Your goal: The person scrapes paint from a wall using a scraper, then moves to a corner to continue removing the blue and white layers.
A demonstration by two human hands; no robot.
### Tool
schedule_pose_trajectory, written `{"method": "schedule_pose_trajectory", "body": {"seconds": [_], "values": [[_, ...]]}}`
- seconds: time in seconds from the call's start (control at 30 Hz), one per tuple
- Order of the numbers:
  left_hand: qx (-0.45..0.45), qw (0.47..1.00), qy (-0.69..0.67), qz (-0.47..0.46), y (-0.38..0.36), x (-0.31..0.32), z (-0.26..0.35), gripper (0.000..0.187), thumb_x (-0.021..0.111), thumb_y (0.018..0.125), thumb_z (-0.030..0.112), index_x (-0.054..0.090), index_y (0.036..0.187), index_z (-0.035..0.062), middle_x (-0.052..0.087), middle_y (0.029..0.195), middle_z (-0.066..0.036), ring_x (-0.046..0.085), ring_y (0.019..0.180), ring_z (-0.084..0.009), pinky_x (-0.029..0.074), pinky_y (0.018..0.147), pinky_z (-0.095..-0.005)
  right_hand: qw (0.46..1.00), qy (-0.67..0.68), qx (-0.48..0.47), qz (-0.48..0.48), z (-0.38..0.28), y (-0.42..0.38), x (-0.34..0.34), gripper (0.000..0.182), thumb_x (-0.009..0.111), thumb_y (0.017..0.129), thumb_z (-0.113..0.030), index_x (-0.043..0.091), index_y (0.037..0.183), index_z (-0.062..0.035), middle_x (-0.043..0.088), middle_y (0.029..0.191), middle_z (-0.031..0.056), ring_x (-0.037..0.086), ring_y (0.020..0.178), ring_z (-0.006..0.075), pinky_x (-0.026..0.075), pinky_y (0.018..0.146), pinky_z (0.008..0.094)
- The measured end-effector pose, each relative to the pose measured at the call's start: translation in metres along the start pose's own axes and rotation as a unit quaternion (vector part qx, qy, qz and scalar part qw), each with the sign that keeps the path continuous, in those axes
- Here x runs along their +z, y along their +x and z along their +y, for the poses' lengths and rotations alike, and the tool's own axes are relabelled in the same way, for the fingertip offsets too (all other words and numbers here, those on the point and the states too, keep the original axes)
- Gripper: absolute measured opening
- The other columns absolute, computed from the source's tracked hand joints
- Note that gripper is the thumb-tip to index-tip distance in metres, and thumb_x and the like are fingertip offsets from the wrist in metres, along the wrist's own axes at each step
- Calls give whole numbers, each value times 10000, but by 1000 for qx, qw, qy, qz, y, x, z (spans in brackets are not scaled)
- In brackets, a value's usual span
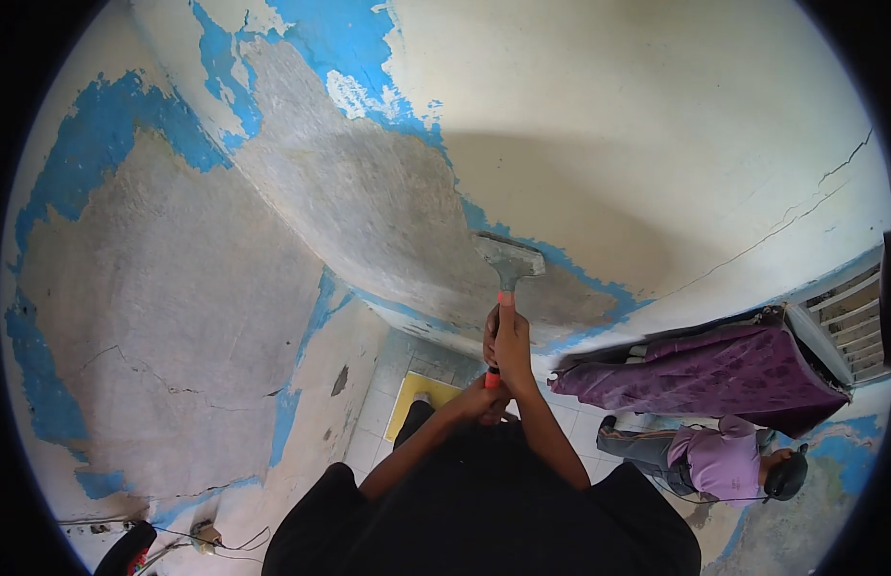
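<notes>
A wide-bladed scraper [508, 257] with a red and black handle reaches up to the wall [369, 202], its blade at the edge between bare grey plaster and a strip of blue paint. My right hand [509, 338] is closed round the upper handle, just below the metal head. Lower down, my left hand [484, 401] is closed round the handle's bottom part. Cream paint lies beyond the blue strip.
A purple patterned cloth [695, 374] hangs at the right, beside a white slatted frame [854, 317]. Below it is another person [719, 461] in a pink shirt and dark cap. A yellow board [402, 408] lies on the tiled floor. Cables run at the lower left.
</notes>
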State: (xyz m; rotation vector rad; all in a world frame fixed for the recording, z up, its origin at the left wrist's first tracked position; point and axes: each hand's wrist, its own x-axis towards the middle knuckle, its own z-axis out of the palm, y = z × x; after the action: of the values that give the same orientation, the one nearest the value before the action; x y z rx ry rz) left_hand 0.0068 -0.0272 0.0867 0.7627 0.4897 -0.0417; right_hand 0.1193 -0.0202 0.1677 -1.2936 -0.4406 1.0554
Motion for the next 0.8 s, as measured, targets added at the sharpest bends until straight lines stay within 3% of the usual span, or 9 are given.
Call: {"method": "schedule_pose_trajectory", "body": {"seconds": [0.1,0.3,0.4,0.6,0.7,0.8], "values": [[-6,999,9,32,1,-7,-9,309,613,863,229,431,651,96,406,502,-13,385,375,-122,338,379,-290,1000,-7,-16,3,18,4,-3,534,378,1000,-554,402,715,-103,322,472,-18,304,320,80,228,298,247],[-24,997,-67,-36,-8,9,3,313,607,878,210,423,650,100,412,507,-12,403,389,-108,340,386,-285,1000,-23,11,-13,-7,-2,2,533,376,1001,-553,399,719,-102,322,475,-21,314,338,75,244,309,242],[9,1000,12,26,-1,-4,-3,298,602,876,198,428,657,95,411,511,-8,402,400,-104,351,399,-285,1000,-16,-8,-14,15,5,-1,541,377,998,-562,394,714,-101,326,479,-21,312,337,72,244,308,243],[2,1000,6,11,-7,4,12,317,622,862,236,439,644,97,412,501,-3,423,404,-114,388,409,-292,1000,-5,2,-27,-6,1,3,562,376,984,-593,386,710,-103,329,482,-18,314,335,74,242,309,244],[-15,999,26,33,-6,-14,-7,330,634,863,251,444,641,99,407,497,0,413,394,-113,389,399,-295,1000,1,19,0,19,3,3,567,371,983,-599,385,708,-104,322,482,-19,311,332,77,244,308,244],[-24,999,-4,35,-12,-2,8,295,601,851,177,403,644,110,396,505,-16,363,375,-118,282,371,-291,1000,-5,10,-7,10,3,6,562,373,985,-592,384,707,-104,321,482,-16,310,330,81,247,306,250]]}}
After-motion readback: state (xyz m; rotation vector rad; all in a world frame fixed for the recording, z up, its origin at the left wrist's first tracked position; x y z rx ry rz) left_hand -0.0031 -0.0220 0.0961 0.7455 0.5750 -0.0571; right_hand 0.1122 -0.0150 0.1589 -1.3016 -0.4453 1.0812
